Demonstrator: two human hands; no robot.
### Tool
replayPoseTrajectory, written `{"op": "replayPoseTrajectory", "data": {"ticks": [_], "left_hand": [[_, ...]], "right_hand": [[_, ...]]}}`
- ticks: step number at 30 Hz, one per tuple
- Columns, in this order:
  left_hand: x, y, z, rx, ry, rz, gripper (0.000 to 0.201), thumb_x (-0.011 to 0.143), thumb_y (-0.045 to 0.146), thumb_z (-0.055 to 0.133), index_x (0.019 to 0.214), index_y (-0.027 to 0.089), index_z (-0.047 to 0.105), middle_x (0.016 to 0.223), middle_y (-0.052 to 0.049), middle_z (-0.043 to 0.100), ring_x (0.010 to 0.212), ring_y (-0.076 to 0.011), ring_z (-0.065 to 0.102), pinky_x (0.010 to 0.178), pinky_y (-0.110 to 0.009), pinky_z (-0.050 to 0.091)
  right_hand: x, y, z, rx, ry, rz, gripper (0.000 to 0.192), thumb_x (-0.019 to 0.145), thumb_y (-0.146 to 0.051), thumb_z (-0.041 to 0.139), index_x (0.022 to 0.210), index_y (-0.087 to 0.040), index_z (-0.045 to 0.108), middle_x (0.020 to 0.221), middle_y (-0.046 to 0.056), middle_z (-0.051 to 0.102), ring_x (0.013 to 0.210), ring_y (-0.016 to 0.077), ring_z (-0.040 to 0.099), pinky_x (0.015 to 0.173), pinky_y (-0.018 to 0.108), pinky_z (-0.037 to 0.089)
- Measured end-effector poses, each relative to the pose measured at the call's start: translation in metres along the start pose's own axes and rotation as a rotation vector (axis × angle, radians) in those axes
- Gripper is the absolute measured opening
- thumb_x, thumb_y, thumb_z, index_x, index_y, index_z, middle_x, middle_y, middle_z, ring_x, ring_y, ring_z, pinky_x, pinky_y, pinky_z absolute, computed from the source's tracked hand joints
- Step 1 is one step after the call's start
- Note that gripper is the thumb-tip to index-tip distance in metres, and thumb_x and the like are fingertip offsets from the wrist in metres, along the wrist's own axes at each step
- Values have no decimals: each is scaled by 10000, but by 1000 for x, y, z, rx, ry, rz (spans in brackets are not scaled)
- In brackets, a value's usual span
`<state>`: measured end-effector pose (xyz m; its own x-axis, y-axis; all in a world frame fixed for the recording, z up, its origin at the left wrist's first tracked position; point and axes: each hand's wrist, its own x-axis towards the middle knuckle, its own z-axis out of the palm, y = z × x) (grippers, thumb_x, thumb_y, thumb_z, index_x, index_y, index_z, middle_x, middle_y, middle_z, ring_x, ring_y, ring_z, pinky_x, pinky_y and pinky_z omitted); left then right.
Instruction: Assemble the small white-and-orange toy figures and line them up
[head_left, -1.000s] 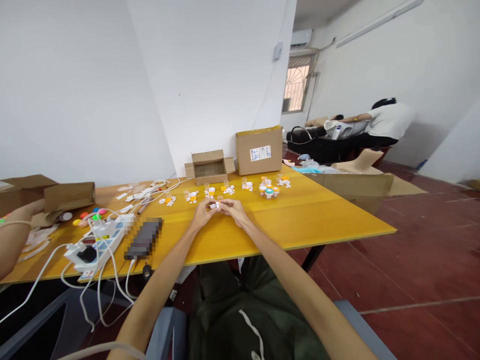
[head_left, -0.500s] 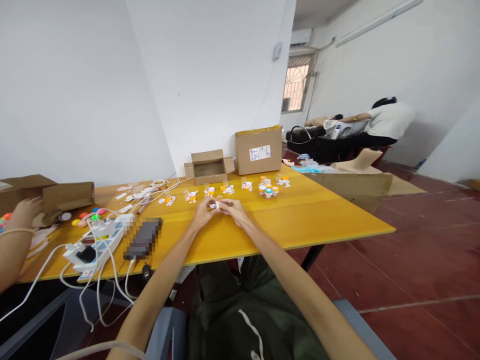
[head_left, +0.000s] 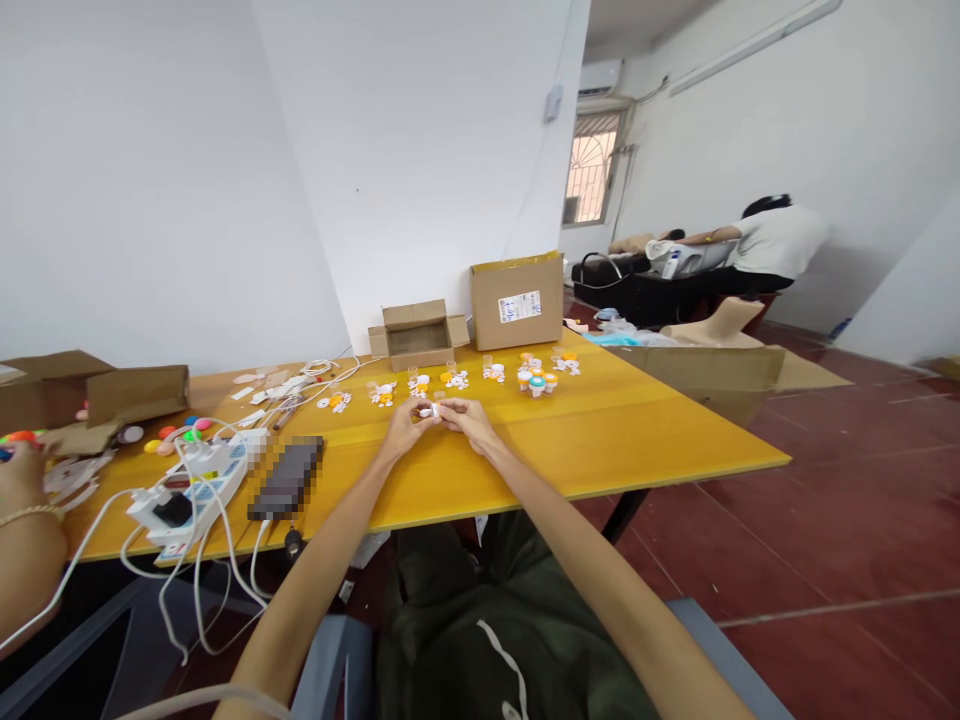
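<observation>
My left hand [head_left: 406, 428] and my right hand [head_left: 466, 420] meet above the yellow table [head_left: 465, 478]. Between their fingertips is a small white plastic part [head_left: 430, 411], pinched from both sides; its exact kind is too small to make out. Beyond the hands, small piles of white and orange plastic pieces [head_left: 384, 394] lie in a row, with clear little cups [head_left: 488, 362] among them. To the right of my hands stands a cluster of small capped containers [head_left: 537, 384], with orange, white and teal tops.
An open cardboard box [head_left: 420, 340] and a closed one [head_left: 517, 305] stand at the back. On the left lie a power strip [head_left: 217, 480] with tangled white cables and a phone [head_left: 289, 478]. A co-worker's hand [head_left: 22, 475] is at far left, near coloured balls [head_left: 169, 432].
My hands have hardly moved and still pinch the white part. The co-worker's hand at far left has drawn back from the cardboard box, down and to the left.
</observation>
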<state>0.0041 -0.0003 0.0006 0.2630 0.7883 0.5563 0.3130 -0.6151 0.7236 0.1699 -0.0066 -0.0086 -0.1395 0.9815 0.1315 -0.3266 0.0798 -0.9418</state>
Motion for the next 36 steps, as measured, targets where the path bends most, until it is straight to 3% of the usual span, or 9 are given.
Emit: {"op": "replayPoseTrajectory", "data": {"ticks": [17,28,36], "left_hand": [[0,1,1,73,-11,-36,194,770,378,731,865,209,731,882,-35,723,814,-196,655,747,-311,536],[-1,8,-2,104,-16,56,167,767,335,743,883,216,723,907,-33,700,836,-197,629,791,-330,524],[-2,7,-1,117,-16,87,168,756,250,730,915,214,691,918,-30,678,861,-200,614,796,-328,513]], "right_hand": [[5,6,-2,-37,6,-28,342,534,-415,873,779,-210,752,842,40,751,808,190,697,774,338,564],[1,1,1,37,-27,-9,358,490,-420,904,727,-203,745,769,24,743,721,171,694,805,366,592],[0,1,0,23,-49,-10,334,550,-438,898,731,-198,752,775,44,746,708,181,703,820,383,605]]}}
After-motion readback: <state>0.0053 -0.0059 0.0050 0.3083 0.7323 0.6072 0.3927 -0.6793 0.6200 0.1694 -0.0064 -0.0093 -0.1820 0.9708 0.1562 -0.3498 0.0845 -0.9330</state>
